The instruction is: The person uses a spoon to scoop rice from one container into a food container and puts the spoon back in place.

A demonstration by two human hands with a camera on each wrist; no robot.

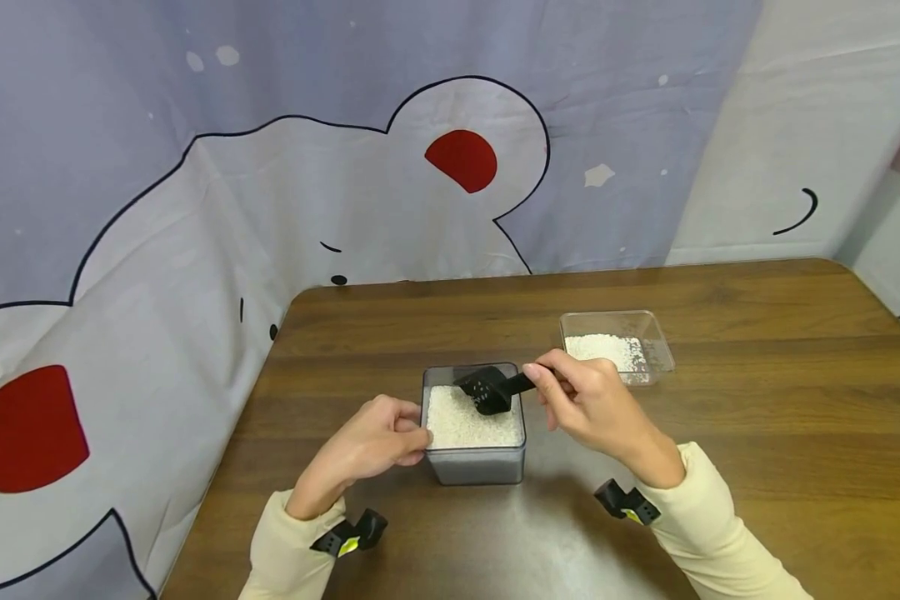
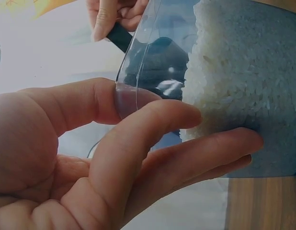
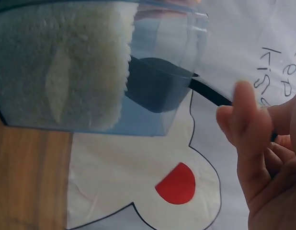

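Observation:
A clear square tub (image 1: 474, 467) (image 2: 263, 158) (image 3: 153, 120) filled with white rice (image 1: 465, 421) (image 2: 244, 76) (image 3: 57, 67) stands near the table's front edge. My left hand (image 1: 386, 437) (image 2: 138, 139) grips its left wall, thumb on the rim and fingers against the side. My right hand (image 1: 581, 400) (image 3: 263, 143) pinches the handle of a black perforated scoop (image 1: 489, 388) (image 3: 160, 86), whose bowl is tipped over the rice at the tub's far right corner. In the left wrist view the scoop (image 2: 162, 57) shows through the clear wall.
A shallow clear tray (image 1: 648, 329) with a little rice in it sits behind and right of the tub. The wooden table (image 1: 757, 433) reaches to the right edge. A printed curtain (image 1: 195, 208) hangs close behind and to the left.

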